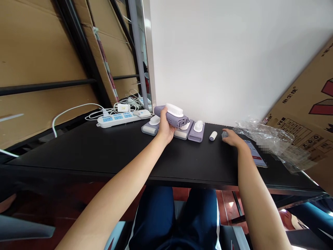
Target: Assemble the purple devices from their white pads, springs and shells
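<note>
My left hand (165, 129) is wrapped round a purple case (177, 120), raised above the table with a white bristle brush (173, 109) on its upper side. Behind and below it, similar purple pieces with white tops lie on the table, one of them at the right end (195, 135). A small white cylinder (213, 135) with a purple end lies between my two hands. At the right, my right hand (233, 138) has its fingers closed on a small translucent grey cap (224, 134) close to the tabletop.
A white power strip (123, 119) with tangled cables sits at the back left. Right of my right hand are a phone (256, 155) and a crumpled clear plastic bag (272, 133). A large cardboard box (301, 114) leans at the right, and a white wall stands behind the black table (203, 163).
</note>
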`<action>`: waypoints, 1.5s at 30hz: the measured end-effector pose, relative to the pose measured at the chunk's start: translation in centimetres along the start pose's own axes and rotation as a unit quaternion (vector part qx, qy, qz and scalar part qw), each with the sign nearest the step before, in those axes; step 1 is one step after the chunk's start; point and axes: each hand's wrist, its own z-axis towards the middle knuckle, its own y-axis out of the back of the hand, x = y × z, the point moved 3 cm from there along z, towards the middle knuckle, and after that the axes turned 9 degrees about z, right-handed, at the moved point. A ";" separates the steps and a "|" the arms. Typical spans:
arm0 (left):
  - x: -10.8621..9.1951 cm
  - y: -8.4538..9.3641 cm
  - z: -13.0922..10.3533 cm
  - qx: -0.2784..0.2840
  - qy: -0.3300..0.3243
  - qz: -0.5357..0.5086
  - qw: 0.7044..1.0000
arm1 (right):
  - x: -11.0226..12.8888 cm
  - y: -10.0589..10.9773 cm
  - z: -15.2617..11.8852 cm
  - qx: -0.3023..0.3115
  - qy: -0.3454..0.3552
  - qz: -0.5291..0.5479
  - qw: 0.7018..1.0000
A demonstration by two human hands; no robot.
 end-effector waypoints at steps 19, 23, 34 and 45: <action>0.0 -0.2 0.0 -0.004 0.009 -0.002 1.000 | 2.6 1.9 -4.0 0.073 -0.057 0.041 0.995; 0.1 -0.2 0.1 0.000 0.010 -0.009 1.000 | 2.6 2.1 -4.3 0.102 -0.044 0.006 0.994; -0.3 -0.3 -0.3 0.005 0.018 -0.005 1.000 | 0.6 1.1 -2.0 0.099 -0.036 0.000 0.994; 0.1 -0.2 0.0 0.001 0.026 -0.006 1.000 | 6.7 -1.4 -2.6 -0.096 -0.001 -0.004 0.995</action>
